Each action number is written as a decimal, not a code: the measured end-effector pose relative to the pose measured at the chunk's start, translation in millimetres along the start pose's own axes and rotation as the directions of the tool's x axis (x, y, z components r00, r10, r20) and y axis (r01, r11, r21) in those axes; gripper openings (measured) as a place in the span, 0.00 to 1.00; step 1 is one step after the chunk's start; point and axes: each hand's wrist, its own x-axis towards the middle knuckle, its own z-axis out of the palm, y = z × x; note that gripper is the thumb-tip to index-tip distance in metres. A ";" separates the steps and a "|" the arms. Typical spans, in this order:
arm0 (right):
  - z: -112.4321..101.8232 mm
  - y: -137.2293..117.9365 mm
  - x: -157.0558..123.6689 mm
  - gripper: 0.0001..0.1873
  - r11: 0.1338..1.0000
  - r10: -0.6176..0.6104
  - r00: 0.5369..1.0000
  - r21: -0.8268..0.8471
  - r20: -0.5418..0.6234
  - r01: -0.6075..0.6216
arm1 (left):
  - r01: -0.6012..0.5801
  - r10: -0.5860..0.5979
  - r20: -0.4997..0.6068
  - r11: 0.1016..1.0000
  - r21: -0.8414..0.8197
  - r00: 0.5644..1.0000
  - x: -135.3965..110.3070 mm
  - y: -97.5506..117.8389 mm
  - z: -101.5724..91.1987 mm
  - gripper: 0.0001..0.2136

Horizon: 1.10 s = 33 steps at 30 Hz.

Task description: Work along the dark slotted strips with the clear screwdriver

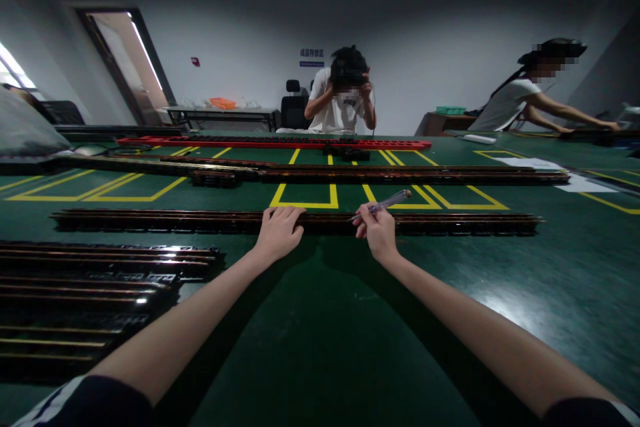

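Observation:
A long black strip with copper-coloured lines (465,223) lies crosswise on the green table before me. On its middle rests my left hand (280,233), fingers laid over the top and thumb apart. My right hand (381,233) is closed round a slim pen-like tool (393,201) with a clear, purplish handle and a brownish end. It is held like a pen, its thin tip pointing left and down toward the strip. Whether the tip touches the strip I cannot tell.
Several similar black strips (100,257) lie at the left. Beyond are more dark strips (400,175), a red rail (280,142), yellow tape outlines (305,205) and white papers (583,183). One person (340,103) sits opposite; another person (507,103) reaches over the table at the right.

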 end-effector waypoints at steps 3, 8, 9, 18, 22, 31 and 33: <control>0.4 0.2 0.0 0.23 1.000 -0.014 1.000 0.007 -0.027 0.014 | 0.000 0.000 0.007 1.000 0.009 1.000 -0.1 0.8 -1.0 0.18; 0.1 1.0 0.2 0.22 1.000 -0.015 0.998 0.004 -0.066 0.015 | -0.014 0.014 -0.008 1.000 0.013 1.000 -0.2 -0.1 0.3 0.19; -0.1 1.1 0.2 0.22 1.000 -0.018 0.998 0.005 -0.060 0.018 | -0.015 0.015 -0.013 1.000 0.016 1.000 -0.1 -0.4 0.8 0.19; 0.8 -0.1 -0.8 0.22 0.999 -0.043 0.996 -0.011 -0.071 0.043 | -0.011 0.012 -0.027 0.999 0.041 1.000 0.0 0.5 1.5 0.18; -0.1 0.3 -0.7 0.23 0.999 -0.039 0.997 -0.030 -0.070 0.037 | -0.019 0.020 -0.027 0.999 0.033 0.999 -0.5 -0.6 1.8 0.18; -2.4 2.4 0.7 0.23 0.999 -0.027 1.000 -0.031 -0.014 0.027 | -0.021 0.023 -0.041 0.998 0.059 0.999 1.0 -2.8 5.7 0.20; -2.2 0.8 0.1 0.22 0.999 -0.023 1.000 -0.029 -0.007 0.023 | -0.019 0.022 -0.041 0.998 0.067 0.999 1.5 -3.5 6.7 0.22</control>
